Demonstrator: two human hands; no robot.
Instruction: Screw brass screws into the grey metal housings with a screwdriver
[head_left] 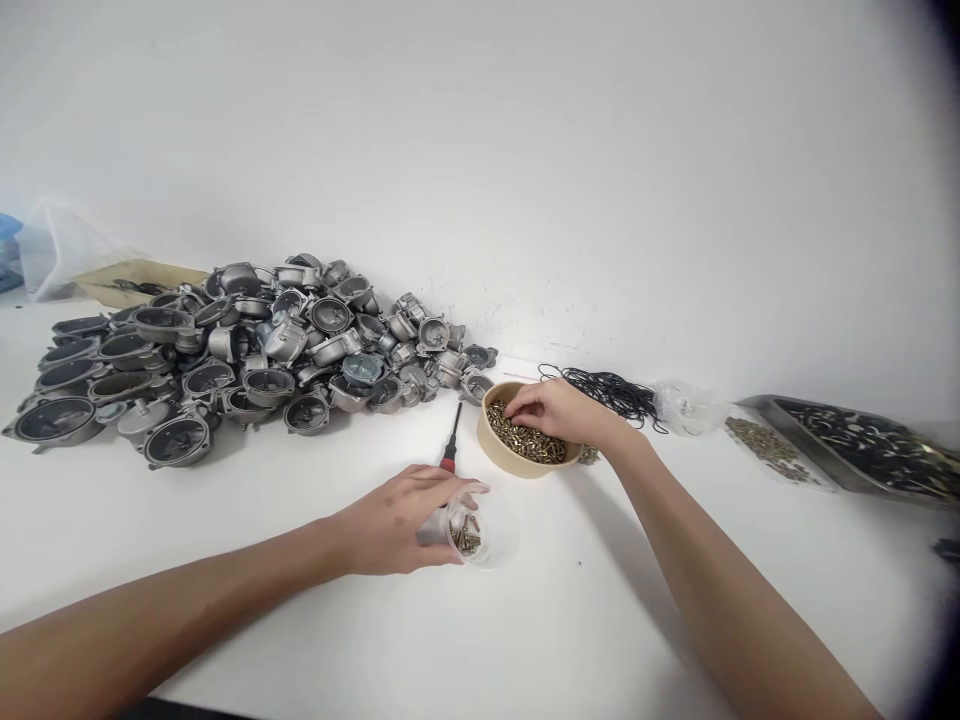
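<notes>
My left hand is wrapped round a clear plastic cup, tilted so that its mouth faces right. A few brass-coloured screws lie inside the cup. At a tan round bowl, my right hand reaches over the rim with its fingers pinched together among many small screws. The fingertips are partly hidden, so how many screws they grip does not show. Just beyond the left hand lies a screwdriver with a red and black handle, partly covered by that hand.
A large heap of grey metal housings fills the left back. Behind the bowl lie black cords and a clear plastic bag. Farther right are loose small screws and a metal tray of dark parts. A white wall stands behind.
</notes>
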